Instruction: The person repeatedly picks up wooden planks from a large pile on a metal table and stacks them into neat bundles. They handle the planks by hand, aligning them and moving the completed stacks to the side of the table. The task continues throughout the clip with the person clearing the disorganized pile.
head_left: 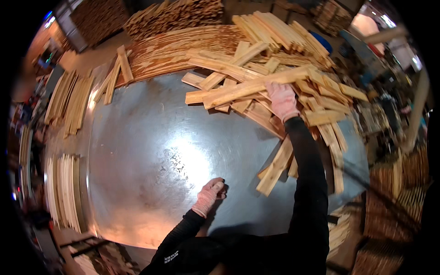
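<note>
Both of my hands wear pale pink work gloves. Out at the loose pile, my right hand has its fingers closed over the edge of a long wooden board, which lies slantwise across other boards. My left hand is low over the metal tabletop, near its front edge and apart from the pile. Its fingers are curled together, with something dark at their tips that I cannot make out. Beneath and around the right hand, several short boards lie crossed at many angles.
Sorted strips stand in a stack along the table's left side, with more strips farther up. A grained plywood sheet covers the far edge. Neat boards lie at the far right; lumber stacks stand beyond.
</note>
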A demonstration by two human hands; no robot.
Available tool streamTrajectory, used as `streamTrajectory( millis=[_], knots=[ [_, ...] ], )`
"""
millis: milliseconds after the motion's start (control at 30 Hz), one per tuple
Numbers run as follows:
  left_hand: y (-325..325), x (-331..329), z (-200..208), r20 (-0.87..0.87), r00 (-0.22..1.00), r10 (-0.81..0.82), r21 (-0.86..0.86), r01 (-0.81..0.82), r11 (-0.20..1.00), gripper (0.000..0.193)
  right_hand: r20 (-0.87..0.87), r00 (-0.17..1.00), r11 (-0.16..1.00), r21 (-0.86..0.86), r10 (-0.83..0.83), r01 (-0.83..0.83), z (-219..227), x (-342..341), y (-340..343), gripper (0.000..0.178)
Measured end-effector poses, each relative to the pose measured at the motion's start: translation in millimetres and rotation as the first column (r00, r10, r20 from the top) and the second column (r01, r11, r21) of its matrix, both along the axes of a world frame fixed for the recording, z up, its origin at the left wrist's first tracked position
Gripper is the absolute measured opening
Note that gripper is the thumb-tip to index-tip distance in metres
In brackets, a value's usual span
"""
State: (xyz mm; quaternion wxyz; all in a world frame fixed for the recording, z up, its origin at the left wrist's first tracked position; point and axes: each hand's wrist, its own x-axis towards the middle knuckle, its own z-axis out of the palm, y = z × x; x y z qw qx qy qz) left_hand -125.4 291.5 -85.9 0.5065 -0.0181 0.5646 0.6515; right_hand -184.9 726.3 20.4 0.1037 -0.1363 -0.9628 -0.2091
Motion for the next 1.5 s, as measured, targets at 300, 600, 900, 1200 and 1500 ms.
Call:
streamTrajectory(
  millis=[300, 600, 900, 1200, 1500],
  knots=[
    [96, 15, -3, 0.141, 0.989, 0.036, 0.176, -0.061, 0.983, 0.054, 0.433, 0.899, 0.977, -0.209, 0.063, 0.032, 14, -67, 79, 0.025],
    [157, -12, -15, 0.43, 0.764, 0.481, 0.391, -0.638, 0.663, 0.041, -0.092, 0.919, 0.878, -0.274, 0.383, -0.393, 1, -65, 39, 0.096],
    [82, -22, -65, 0.302, 0.737, 0.605, 0.153, -0.663, 0.733, 0.044, 0.105, 0.961, 0.877, -0.443, 0.257, -0.186, -27, 15, -63, 0.04],
    [73, -23, -61, 0.504, 0.566, 0.652, 0.205, -0.812, 0.546, 0.043, -0.129, 0.979, 0.884, -0.424, 0.158, -0.199, -39, -8, -60, 0.087],
    [51, -31, -43, 0.469, 0.538, 0.7, 0.047, -0.807, 0.589, 0.034, 0.354, 0.927, 0.884, -0.385, -0.124, 0.265, -43, -43, -34, 0.091]
  ],
)
